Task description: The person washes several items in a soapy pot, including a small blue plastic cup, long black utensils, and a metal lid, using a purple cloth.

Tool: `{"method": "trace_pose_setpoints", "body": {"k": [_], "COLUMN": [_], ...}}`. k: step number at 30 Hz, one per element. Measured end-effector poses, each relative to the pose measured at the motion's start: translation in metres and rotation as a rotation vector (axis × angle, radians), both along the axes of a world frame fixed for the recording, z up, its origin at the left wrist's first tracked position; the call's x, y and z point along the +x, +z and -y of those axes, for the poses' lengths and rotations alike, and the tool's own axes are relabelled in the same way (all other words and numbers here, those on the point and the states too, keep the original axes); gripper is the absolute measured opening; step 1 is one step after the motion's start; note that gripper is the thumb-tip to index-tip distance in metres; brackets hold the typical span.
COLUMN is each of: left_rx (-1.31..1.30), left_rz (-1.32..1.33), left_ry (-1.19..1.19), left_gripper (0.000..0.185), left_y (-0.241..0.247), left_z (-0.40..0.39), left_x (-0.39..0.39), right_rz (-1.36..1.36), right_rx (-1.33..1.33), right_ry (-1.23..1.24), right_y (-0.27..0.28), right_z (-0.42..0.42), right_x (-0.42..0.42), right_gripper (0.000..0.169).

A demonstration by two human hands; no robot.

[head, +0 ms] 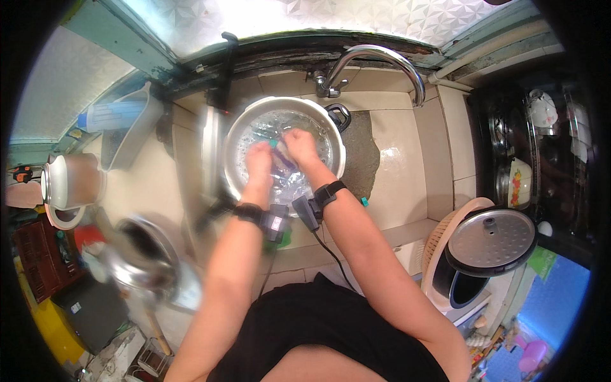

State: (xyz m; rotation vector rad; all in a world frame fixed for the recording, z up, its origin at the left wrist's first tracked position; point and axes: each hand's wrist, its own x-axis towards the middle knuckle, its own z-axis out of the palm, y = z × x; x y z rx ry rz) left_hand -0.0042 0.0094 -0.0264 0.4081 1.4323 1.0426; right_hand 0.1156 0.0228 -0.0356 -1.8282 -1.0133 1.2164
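Observation:
A metal pressure cooker pot point(340, 162) with a black side handle stands in the tiled sink, holding sudsy water. Inside it, my left hand point(259, 160) is closed at the left and my right hand point(300, 144) is closed at the right. Between them a wet purple and pale cloth or scrubber point(283, 157) shows, partly under water and blurred. My right hand appears to grip its upper end; whether my left fingers hold it too is hidden. A wrist-mounted device with a cable is strapped to each wrist.
A chrome faucet point(382, 50) arches behind the pot. Left of the pot a blurred lid-like metal item point(210, 153) stands upright. A metal pan point(143, 258) and white kettle point(76, 179) are on the left. On the right are a beige basket point(432, 238), a steel-topped lid point(491, 238) and a dish rack.

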Motion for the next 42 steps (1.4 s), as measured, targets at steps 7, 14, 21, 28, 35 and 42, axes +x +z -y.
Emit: {"method": "trace_pose_setpoints", "body": {"k": [7,14,21,28,35,42], "left_rx": [-0.017,0.052,0.133,0.087,0.053,0.076], "left_rz": [0.285,0.227,-0.134,-0.073,-0.015,-0.004], "left_ry": [0.162,0.144,0.000,-0.039,-0.062,-0.033], "left_gripper": [0.013,0.014,0.014,0.013,0.011,0.014], "left_y": [0.009,0.008,0.008,0.025,0.037,0.029], "left_z": [-0.001,-0.002,0.000,0.001,0.004,0.001], "left_x": [-0.008,-0.007,0.002,0.003,0.007,0.005], "right_rz": [-0.171,-0.244,-0.246,-0.206,0.043,-0.368], "right_rx": [-0.004,0.071,0.023,0.110,0.092,-0.139], "right_ry": [-0.181,0.235,0.229,0.197,0.178,0.069], "right_y": [0.010,0.046,0.043,0.030,0.024,0.021], "right_z": [-0.002,0.006,0.004,0.002,0.000,-0.001], "right_x": [0.007,-0.004,0.000,0.002,0.003,0.000], "right_gripper": [0.021,0.033,0.032,0.025,0.021,0.021]}}
